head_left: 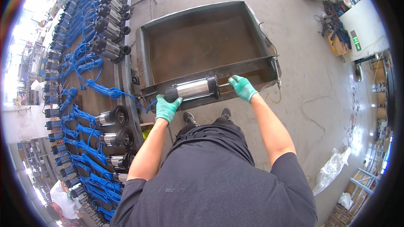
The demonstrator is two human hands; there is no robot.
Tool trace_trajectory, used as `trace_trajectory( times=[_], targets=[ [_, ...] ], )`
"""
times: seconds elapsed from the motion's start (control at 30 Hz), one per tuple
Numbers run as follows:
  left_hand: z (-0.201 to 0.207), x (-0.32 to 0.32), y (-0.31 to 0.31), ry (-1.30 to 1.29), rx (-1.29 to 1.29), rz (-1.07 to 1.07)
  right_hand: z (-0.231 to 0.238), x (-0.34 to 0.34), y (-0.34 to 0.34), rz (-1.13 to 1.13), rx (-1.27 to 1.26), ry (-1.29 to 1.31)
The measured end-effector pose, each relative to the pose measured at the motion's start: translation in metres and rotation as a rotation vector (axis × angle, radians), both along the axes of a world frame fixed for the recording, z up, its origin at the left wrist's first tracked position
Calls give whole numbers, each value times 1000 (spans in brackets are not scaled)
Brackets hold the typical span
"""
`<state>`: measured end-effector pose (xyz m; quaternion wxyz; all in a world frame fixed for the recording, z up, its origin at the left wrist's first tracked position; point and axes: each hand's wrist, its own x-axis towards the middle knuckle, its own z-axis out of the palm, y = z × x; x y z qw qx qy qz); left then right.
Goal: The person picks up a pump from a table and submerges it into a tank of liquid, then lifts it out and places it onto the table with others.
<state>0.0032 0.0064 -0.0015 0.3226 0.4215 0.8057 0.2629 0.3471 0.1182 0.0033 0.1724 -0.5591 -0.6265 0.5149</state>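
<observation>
A shiny metal pump motor (193, 88) with black ends lies sideways over the near edge of a large metal tank (144, 52). My left hand (167, 108), in a green glove, is closed around its black left end, where a blue cable (150, 107) runs off to the left. From the round black flange at its right end sticks a thin metal shaft (224, 85). My right hand (243, 88), also gloved in green, pinches the tip of that shaft. Whether the motor rests on the tank's edge or is held just above it, I cannot tell.
Brown liquid (202, 44) covers the tank's bottom. On the left, a long bench (90, 101) carries several rows of similar motors with coiled blue cables (90, 149). A hose (322, 98) trails over the floor at right, near plastic sheeting (332, 170). Another person (65, 199) is at lower left.
</observation>
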Motion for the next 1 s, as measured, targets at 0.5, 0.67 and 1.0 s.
trace_trajectory(
  times=[0.5, 0.67, 1.0],
  targets=[
    [18, 8, 1, -45, -12, 2, -8, 24, -2, -156, -622, 552],
    [15, 5, 0, -34, -43, 3, -15, 23, 1, -50, -494, 416],
    [22, 11, 2, -34, -13, 13, -17, -3, -12, -359, -471, 664]
  ],
)
